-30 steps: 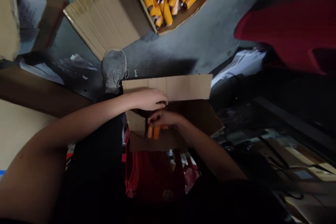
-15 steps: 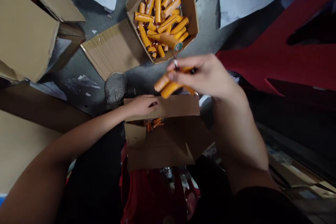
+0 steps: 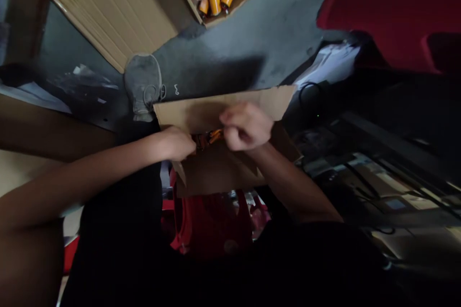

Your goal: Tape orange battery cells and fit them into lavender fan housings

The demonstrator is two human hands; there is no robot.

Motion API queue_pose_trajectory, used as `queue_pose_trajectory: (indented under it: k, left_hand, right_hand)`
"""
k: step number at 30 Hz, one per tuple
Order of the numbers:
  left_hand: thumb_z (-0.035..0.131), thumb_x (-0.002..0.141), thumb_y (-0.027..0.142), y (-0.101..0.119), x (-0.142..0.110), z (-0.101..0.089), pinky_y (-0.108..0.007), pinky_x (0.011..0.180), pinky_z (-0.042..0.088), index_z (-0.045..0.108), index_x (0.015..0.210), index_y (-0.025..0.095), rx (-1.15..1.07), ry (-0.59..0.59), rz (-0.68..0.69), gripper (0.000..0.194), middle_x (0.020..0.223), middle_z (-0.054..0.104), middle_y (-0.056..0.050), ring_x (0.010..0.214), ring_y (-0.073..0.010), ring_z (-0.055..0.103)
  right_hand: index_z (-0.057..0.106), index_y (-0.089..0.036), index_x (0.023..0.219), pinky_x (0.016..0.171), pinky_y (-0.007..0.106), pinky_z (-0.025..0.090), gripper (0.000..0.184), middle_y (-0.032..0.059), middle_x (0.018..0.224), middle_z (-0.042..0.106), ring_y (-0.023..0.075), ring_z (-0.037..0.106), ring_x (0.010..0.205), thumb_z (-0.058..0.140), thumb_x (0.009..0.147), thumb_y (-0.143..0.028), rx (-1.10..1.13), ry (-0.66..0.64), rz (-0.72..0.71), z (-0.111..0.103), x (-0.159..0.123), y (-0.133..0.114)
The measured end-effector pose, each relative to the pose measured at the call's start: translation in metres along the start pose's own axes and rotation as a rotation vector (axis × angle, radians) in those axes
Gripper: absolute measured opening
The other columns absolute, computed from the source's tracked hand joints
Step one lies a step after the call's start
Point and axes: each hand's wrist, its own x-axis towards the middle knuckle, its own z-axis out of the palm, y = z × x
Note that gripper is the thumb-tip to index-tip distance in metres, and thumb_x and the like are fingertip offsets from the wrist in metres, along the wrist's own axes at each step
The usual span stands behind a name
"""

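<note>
we have 2 open cartons: near carton (image 3: 223,172), far carton (image 3: 234,14). orange cylinders (image 3: 215,135) in both, near count unclear. our left hand (image 3: 178,144) is at the near one's left side, fingertips hidden, can't tell grip. our right hand (image 3: 248,126) is curled narrow above it, contents unclear.

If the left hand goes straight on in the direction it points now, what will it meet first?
Probably the orange cylinders in the cardboard box, just ahead of the left hand; depth is unclear, so it might pass above them.

Dull grey floor (image 3: 291,24), open cardboard box (image 3: 122,9), grey shoe (image 3: 143,79), crumpled clear plastic (image 3: 84,81)
</note>
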Motion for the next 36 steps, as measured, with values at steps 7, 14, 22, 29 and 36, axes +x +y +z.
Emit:
queue_pose_trajectory:
  k: [7, 14, 22, 29, 36]
  left_hand:
    - [0.088, 0.075, 0.023, -0.016, 0.006, -0.003, -0.036, 0.08, 0.056, 0.087, 0.099, 0.026, 0.043, -0.065, -0.073, 0.024, 0.09, 0.082, -0.01, 0.085, -0.0299, 0.077]
    - [0.09, 0.077, 0.034, -0.019, 0.009, -0.006, -0.034, 0.079, 0.054, 0.086, 0.104, 0.026, 0.006, -0.102, -0.044, 0.029, 0.079, 0.077, -0.005, 0.079, -0.0259, 0.073]
    - [0.088, 0.081, 0.038, -0.018, 0.01, -0.01, -0.033, 0.078, 0.052, 0.086, 0.107, 0.025, -0.012, -0.103, -0.037, 0.029, 0.076, 0.077, -0.006, 0.078, -0.0257, 0.071]
    - [0.083, 0.087, 0.041, -0.011, 0.006, -0.02, -0.031, 0.074, 0.049, 0.085, 0.108, 0.027, 0.012, -0.122, -0.049, 0.025, 0.078, 0.077, -0.003, 0.074, -0.0223, 0.069]
    - [0.078, 0.093, 0.041, -0.002, 0.003, -0.031, -0.037, 0.083, 0.051, 0.085, 0.123, 0.028, -0.002, -0.209, -0.139, 0.033, 0.096, 0.082, -0.009, 0.091, -0.0308, 0.075]
  right_hand:
    - [0.074, -0.013, 0.143, 0.114, 0.054, 0.043, 0.053, 0.0252, 0.147, 0.068, 0.0392, 0.054, 0.135, 0.07, 0.099, -0.042, -0.147, -0.971, 0.357, 0.075, -0.132, 0.047]
    - [0.063, -0.019, 0.158, 0.123, 0.056, 0.029, 0.07, 0.0217, 0.171, 0.051, 0.0424, 0.036, 0.152, 0.068, 0.102, -0.061, -0.049, -1.115, 0.166, 0.126, -0.142, 0.058]
    - [0.065, -0.026, 0.156, 0.123, 0.062, 0.035, 0.049, 0.0151, 0.169, 0.055, 0.0386, 0.039, 0.152, 0.039, 0.115, -0.027, -0.063, -1.107, 0.166, 0.126, -0.158, 0.055]
    - [0.065, -0.023, 0.157, 0.106, 0.055, 0.053, 0.051, 0.0196, 0.171, 0.052, 0.0406, 0.041, 0.152, 0.038, 0.114, -0.019, -0.09, -1.089, 0.273, 0.142, -0.151, 0.035]
    - [0.076, -0.015, 0.14, 0.115, 0.049, 0.05, 0.037, 0.0201, 0.154, 0.069, 0.0363, 0.051, 0.15, 0.057, 0.112, -0.029, -0.045, -1.085, 0.302, 0.148, -0.132, 0.035]
